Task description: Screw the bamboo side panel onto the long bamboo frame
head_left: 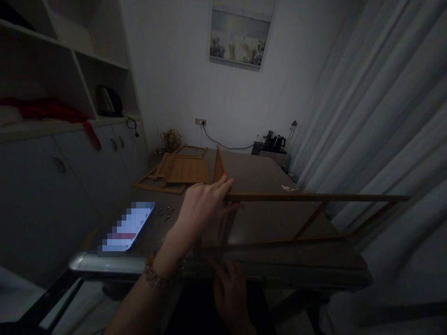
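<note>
At the near edge of the table (265, 177), we hold a wooden frame (314, 197) standing upright on its long side. Its top rail runs level to the right and reaches out past the table's right end. Our left hand (206, 204) sits at the frame's left end, the thumb and fingers closed around the top rail in a pinch, so the whole frame stretches away to the right of that hand. A beaded bracelet (155, 274) circles the left wrist.

Our right hand (232, 293) is lower and closer to us, in shadow just below the table's front edge and beneath the frame's left corner. It is too dark for us to tell whether its fingers grip anything or merely rest there.

To the left of the left hand, a phone (127, 227) lies flat on the table with its screen lit, and a few small screws (166, 211) lie just beyond it. Farther back, a stack of flat wooden panels (181, 170) lies on the table, well apart from the frame.
</note>
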Available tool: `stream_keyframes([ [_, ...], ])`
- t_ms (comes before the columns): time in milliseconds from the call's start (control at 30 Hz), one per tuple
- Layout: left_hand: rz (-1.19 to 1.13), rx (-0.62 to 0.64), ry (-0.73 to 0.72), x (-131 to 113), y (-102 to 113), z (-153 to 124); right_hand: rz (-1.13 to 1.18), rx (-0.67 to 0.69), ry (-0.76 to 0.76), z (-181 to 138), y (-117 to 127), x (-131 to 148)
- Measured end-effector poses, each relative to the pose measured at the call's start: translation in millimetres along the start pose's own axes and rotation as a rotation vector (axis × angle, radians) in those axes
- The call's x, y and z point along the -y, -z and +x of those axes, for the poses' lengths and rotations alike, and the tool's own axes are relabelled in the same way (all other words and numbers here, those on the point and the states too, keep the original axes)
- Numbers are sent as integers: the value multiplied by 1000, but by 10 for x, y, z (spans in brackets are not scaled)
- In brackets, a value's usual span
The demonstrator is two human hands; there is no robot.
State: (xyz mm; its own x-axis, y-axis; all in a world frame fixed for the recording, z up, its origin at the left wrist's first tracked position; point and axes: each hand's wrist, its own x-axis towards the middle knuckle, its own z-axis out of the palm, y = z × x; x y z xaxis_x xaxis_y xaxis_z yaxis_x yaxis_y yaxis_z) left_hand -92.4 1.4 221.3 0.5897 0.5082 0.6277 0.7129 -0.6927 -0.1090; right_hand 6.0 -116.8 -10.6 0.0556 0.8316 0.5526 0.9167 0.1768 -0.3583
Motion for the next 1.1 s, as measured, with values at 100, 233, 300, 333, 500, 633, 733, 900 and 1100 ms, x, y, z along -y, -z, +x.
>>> stream_keyframes([
  [100,-5,2,0,5,-12,-5,20,6,-10,6,30,22],
  [233,-15,-5,-4,12,-19,-11,30,14,-10,13,19,-14],
  [300,-20,-9,-3,12,-19,-10,61,9,13,7,-14,-59],
  [333,-22,-7,-2,11,-18,-9,86,0,27,0,-36,-84],
  [500,-22,12,8,4,-9,-3,251,-219,-43,-68,-140,-174],
  [633,-24,20,9,4,4,-1,302,-187,-52,-68,-89,-182],
  [733,-21,12,0,6,7,-2,254,-146,-9,-26,5,-177],
  [900,-12,10,9,8,-2,-11,270,-122,-71,5,44,-151],
  [1100,-43,9,6,5,2,-8,308,-126,-84,4,-5,-82],
])
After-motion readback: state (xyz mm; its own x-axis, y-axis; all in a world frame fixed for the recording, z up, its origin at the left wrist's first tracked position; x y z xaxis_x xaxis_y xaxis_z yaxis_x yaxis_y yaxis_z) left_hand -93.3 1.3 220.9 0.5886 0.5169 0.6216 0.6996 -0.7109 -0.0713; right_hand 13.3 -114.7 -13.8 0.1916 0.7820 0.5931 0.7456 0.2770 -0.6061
